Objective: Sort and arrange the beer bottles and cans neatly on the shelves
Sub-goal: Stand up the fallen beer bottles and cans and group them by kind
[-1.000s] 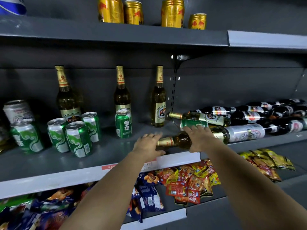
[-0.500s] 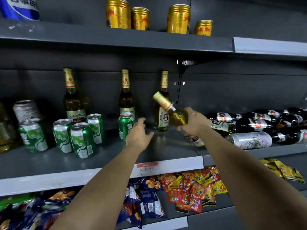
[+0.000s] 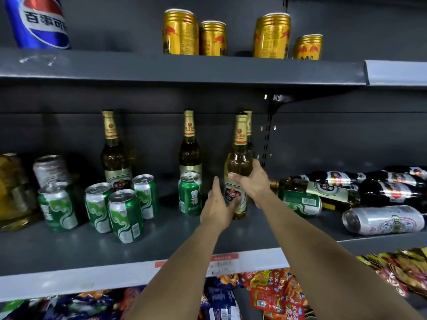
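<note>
Centre of frame: upright gold-foil-necked clear glass beer bottle (image 3: 239, 172), base on grey metal middle shelf (image 3: 69, 255), before a matching one.
Right hand (image 3: 251, 181): fingers wrapped round its shoulder, likely steadying it.
Left hand (image 3: 217, 204): flat, spread against the label, probably squaring it.
Lower right: dark bottles (image 3: 379, 188) lying unsorted.

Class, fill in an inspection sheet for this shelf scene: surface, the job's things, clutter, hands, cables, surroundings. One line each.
Surface: grey middle shelf, white price strip along its front.
Job's things: held bottle upright; standing bottles behind; green cans upright at left; dark bottles and a silver can lying at right.
Clutter: fallen green can beside the lying bottles.
Hands: right hand grips the held bottle; left hand steadies its lower part, fingers straight.
Cables: nothing seen.
Surroundings: gold cans on the shelf above; snack packets below.
</note>
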`<state>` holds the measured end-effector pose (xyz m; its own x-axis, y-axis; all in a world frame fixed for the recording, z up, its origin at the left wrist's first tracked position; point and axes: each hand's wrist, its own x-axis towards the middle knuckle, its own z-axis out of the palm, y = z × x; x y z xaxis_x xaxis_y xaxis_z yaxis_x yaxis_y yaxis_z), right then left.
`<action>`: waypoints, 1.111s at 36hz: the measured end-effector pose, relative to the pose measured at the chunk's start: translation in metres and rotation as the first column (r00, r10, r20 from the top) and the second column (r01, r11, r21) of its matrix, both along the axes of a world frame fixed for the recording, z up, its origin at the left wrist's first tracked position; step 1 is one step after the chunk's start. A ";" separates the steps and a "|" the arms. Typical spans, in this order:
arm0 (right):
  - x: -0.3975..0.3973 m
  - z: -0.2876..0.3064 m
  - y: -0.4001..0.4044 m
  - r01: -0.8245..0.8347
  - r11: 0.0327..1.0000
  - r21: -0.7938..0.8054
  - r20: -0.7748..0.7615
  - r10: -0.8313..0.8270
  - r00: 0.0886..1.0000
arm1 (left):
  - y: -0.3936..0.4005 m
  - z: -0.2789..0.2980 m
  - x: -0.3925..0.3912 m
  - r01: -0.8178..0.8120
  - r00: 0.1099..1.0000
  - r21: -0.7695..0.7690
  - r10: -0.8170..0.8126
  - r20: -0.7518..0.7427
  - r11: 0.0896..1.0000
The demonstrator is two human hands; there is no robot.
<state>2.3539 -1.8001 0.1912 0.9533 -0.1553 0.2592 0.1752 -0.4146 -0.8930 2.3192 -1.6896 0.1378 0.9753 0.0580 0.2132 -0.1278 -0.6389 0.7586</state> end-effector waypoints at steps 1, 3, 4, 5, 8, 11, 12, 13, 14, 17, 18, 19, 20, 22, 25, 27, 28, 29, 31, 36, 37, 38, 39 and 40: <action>0.001 0.000 0.002 -0.018 1.000 -0.012 -0.004 0.018 1.000 | -0.003 0.000 0.003 -0.012 1.000 -0.022 0.012 0.000 1.000; 0.001 0.000 0.003 -0.038 0.999 -0.024 -0.007 0.037 0.999 | -0.011 0.000 0.008 -0.034 0.999 -0.047 0.035 0.005 0.998; 0.002 -0.001 0.002 -0.045 0.999 -0.022 -0.008 0.045 0.999 | -0.014 -0.001 0.010 -0.045 0.999 -0.051 0.046 0.007 0.998; 0.002 -0.002 0.000 -0.055 0.998 -0.018 -0.011 0.055 0.998 | -0.018 -0.003 0.011 -0.059 0.998 -0.053 0.059 0.008 0.997; 0.003 -0.007 -0.019 -0.125 0.990 -0.060 -0.059 0.121 0.991 | -0.026 -0.010 0.014 -0.107 0.993 -0.056 0.110 0.043 0.993; 0.002 -0.015 -0.055 -0.140 0.950 -0.278 -0.151 0.101 0.983 | -0.028 -0.015 0.016 -0.134 0.989 -0.047 0.136 0.049 0.990; 0.000 -0.017 -0.069 -0.114 0.912 -0.395 -0.184 0.043 0.982 | -0.028 -0.017 0.016 -0.141 0.989 -0.051 0.143 0.044 0.989; -0.003 -0.018 -0.083 -0.081 0.832 -0.549 -0.200 -0.037 0.979 | -0.028 -0.018 0.017 -0.148 0.988 -0.057 0.151 0.039 0.987; -0.005 -0.020 -0.097 -0.053 0.704 -0.709 -0.192 -0.120 0.974 | -0.027 -0.019 0.017 -0.157 0.987 -0.065 0.160 0.036 0.985; -0.009 -0.028 -0.129 -0.031 0.325 -0.945 -0.105 -0.214 0.971 | -0.029 -0.022 0.015 -0.170 0.985 -0.077 0.173 0.026 0.982; -0.008 -0.031 -0.136 -0.029 0.264 -0.964 -0.090 -0.221 0.971 | -0.030 -0.022 0.015 -0.173 0.984 -0.080 0.175 0.023 0.982; -0.008 -0.034 -0.142 -0.030 0.223 -0.974 -0.082 -0.227 0.970 | -0.031 -0.023 0.015 -0.178 0.983 -0.087 0.180 0.019 0.980; -0.009 -0.035 -0.147 -0.030 0.181 -0.983 -0.072 -0.226 0.972 | -0.033 -0.022 0.015 -0.186 0.982 -0.098 0.188 0.012 0.978; -0.009 -0.037 -0.154 -0.005 0.085 -0.996 -0.021 -0.194 0.981 | -0.036 -0.022 0.015 -0.209 0.978 -0.130 0.210 -0.008 0.969; -0.006 -0.039 -0.161 0.023 0.022 -0.999 0.020 -0.139 0.990 | -0.042 -0.020 0.014 -0.255 0.967 -0.164 0.253 -0.032 0.953; -0.001 -0.039 -0.167 0.027 0.036 -0.999 0.023 -0.109 0.994 | -0.049 -0.018 0.009 -0.320 0.946 -0.169 0.325 0.000 0.932; 0.001 -0.039 -0.171 0.026 0.060 -0.998 0.021 -0.094 0.995 | -0.053 -0.017 0.005 -0.387 0.917 -0.147 0.397 0.047 0.910; 0.003 -0.038 -0.174 0.023 0.100 -0.995 0.016 -0.074 0.997 | -0.058 -0.017 0.000 -0.469 0.869 -0.116 0.480 0.115 0.876; 0.007 -0.036 -0.179 -0.029 0.222 -0.975 -0.034 -0.018 0.999 | -0.070 -0.017 -0.010 -0.577 0.775 -0.052 0.566 0.281 0.815; 0.009 -0.025 -0.178 -0.173 0.637 -0.752 -0.080 0.172 0.982 | -0.109 -0.017 -0.016 -0.471 0.838 0.114 0.404 0.366 0.875; 0.008 -0.023 -0.177 -0.177 0.678 -0.713 -0.059 0.194 0.979 | -0.118 -0.016 -0.015 -0.429 0.866 0.114 0.372 0.336 0.896; 0.008 -0.021 -0.175 -0.180 0.713 -0.678 -0.037 0.212 0.977 | -0.126 -0.015 -0.013 -0.379 0.894 0.112 0.333 0.301 0.918; 0.008 -0.019 -0.173 -0.186 0.740 -0.646 -0.019 0.228 0.973 | -0.134 -0.015 -0.010 -0.321 0.923 0.112 0.284 0.261 0.940; 0.008 -0.018 -0.172 -0.195 0.758 -0.622 -0.008 0.243 0.970 | -0.140 -0.015 -0.006 -0.260 0.949 0.113 0.233 0.210 0.959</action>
